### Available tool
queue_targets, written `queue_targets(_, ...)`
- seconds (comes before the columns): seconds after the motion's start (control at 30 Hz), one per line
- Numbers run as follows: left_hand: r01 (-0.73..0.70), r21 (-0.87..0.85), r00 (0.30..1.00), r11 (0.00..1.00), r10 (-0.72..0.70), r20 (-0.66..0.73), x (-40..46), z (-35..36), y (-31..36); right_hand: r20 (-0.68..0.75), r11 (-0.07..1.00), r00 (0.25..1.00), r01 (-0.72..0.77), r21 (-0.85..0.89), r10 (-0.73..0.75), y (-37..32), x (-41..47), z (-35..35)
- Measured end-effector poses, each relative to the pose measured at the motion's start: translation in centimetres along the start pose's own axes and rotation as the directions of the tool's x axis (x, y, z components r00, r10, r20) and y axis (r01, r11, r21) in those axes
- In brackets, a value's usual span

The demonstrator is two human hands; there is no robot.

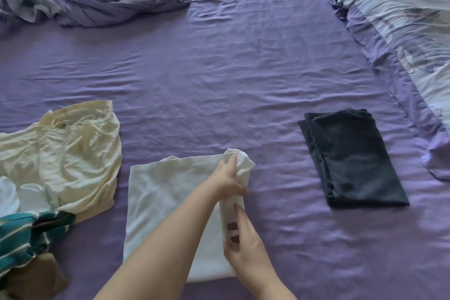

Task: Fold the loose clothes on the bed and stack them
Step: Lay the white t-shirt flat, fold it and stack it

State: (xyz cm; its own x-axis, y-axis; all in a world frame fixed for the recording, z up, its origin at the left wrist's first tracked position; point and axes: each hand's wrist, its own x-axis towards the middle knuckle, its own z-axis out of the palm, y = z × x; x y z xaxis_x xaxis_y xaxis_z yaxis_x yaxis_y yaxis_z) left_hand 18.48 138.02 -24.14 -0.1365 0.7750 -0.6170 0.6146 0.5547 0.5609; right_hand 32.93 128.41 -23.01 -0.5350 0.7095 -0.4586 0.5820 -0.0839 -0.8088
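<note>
1. Lying loose by the bed's [219, 68] left edge: cream garment [73, 153], striped teal one [26, 234].
2. Left hand [227, 178] pinching white garment [158, 202], fingers curled, near the front edge.
3. Right hand [243, 248] gripping its folded side.
4. Resting folded toward the right: dark garment [350, 158].

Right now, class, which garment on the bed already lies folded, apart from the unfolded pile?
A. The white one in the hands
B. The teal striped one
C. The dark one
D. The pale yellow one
C: the dark garment lies flat as a neat folded rectangle on the purple sheet, alone on the right.
</note>
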Motion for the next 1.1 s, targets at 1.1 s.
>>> queue_targets(1.1, -0.031, -0.599, 0.944, 0.8, -0.174, -0.281, -6.3, -11.6, -14.9, -0.322, 0.858, 0.829, 0.315, -0.406, -0.457, -5.4, -2.8, 14.3)
